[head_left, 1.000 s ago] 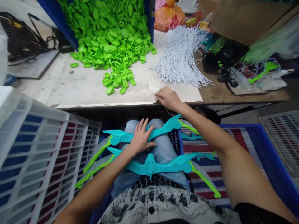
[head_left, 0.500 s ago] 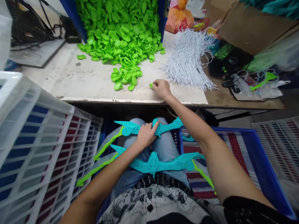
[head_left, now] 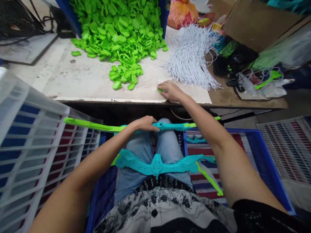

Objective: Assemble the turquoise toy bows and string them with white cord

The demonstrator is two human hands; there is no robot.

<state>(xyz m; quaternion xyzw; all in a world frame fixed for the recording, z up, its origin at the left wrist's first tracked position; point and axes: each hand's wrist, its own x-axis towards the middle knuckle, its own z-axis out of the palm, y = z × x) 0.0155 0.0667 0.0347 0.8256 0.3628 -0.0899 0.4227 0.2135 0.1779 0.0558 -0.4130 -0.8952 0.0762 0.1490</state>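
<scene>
My left hand (head_left: pixel 143 124) is closed around the middle of a teal and green toy bow (head_left: pixel 170 125), held edge-on above my knees. A second teal bow (head_left: pixel 157 165) lies flat across my lap. My right hand (head_left: pixel 170 90) rests on the white table top (head_left: pixel 80 81) near its front edge, fingers pinched on a small green plastic piece (head_left: pixel 159 90). A small cluster of green pieces (head_left: pixel 125 76) lies just left of that hand. A bundle of white cords (head_left: pixel 191 61) lies just behind it.
A big heap of green pieces (head_left: pixel 116 26) spills from a blue bin at the back. A white lattice crate (head_left: pixel 36 145) stands at my left, a blue crate (head_left: pixel 264 158) at my right. Cardboard box (head_left: pixel 257 22), bags and cables clutter the right end.
My left hand has closed on the upper bow and lifted it off my lap, turning it on edge. My right hand picked up a green piece and drew it toward the table's edge.
</scene>
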